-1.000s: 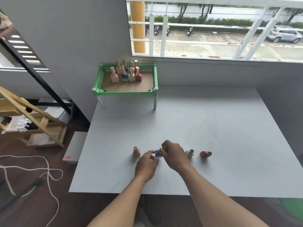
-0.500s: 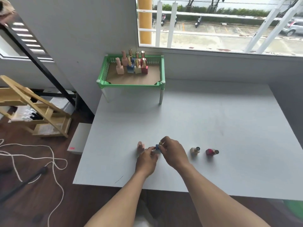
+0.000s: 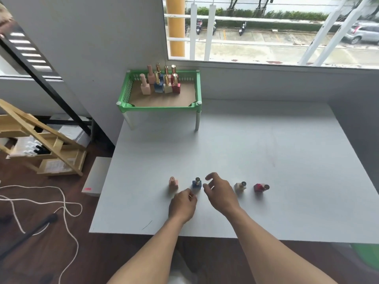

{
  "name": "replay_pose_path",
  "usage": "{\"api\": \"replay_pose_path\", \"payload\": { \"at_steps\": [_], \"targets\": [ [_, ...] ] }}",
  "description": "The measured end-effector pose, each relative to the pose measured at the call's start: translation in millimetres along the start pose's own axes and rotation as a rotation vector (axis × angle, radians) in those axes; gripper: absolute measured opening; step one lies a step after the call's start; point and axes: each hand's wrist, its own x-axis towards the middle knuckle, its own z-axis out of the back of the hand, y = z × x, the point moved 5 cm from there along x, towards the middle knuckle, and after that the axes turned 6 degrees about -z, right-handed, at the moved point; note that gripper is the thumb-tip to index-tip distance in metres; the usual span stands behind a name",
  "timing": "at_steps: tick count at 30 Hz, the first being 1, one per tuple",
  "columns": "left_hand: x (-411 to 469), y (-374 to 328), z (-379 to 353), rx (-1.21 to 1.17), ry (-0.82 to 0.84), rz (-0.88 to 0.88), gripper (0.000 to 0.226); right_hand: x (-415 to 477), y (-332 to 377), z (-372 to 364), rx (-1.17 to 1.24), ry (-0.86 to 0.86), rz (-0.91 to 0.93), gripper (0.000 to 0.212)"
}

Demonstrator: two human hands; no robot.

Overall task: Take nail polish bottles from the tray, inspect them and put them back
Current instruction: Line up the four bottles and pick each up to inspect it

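We see four small nail polish bottles standing in a row near the front edge of the pale grey table [image 3: 256, 160]: a pink square bottle with a pink cap [image 3: 173, 182] at the left, then a blue square bottle with a gold cap [image 3: 196, 183], a cream square bottle with a gold cap [image 3: 240, 186] and, farthest right, a red square bottle with a gold cap [image 3: 260, 187]. All four stand apart from one another. The left hand [image 3: 183, 206] rests low over the table just in front of the gap between the pink and blue bottles, its fingers curled loosely inward and holding nothing we can make out. The right hand [image 3: 221, 195] hovers just right of the blue bottle, fingers and thumb spread part-way open around empty air, close to the bottle but not touching it. At the far left corner of the table stands a green plastic tray on white legs [image 3: 159, 109], lined with brown card, and at its far end we see a cluster of upright bottles [image 3: 162, 82] in pink, blue, cream and red. To the left, on the dark wooden floor, sit a light wooden rack [image 3: 41, 144] and a loose white cord [image 3: 65, 203].
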Motion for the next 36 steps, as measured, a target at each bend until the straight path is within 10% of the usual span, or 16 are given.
{"api": "replay_pose_path", "payload": {
  "at_steps": [16, 36],
  "targets": [
    [1, -93, -61, -0.016, 0.175, -0.276, 0.034, -35, -123, 57, -0.023, -0.137, -0.349, 0.02],
    [23, -115, -92, -0.024, 0.065, -0.289, 0.027, -36, -152, 61, 0.081, -0.166, -0.33, 0.017]
  ]
}}
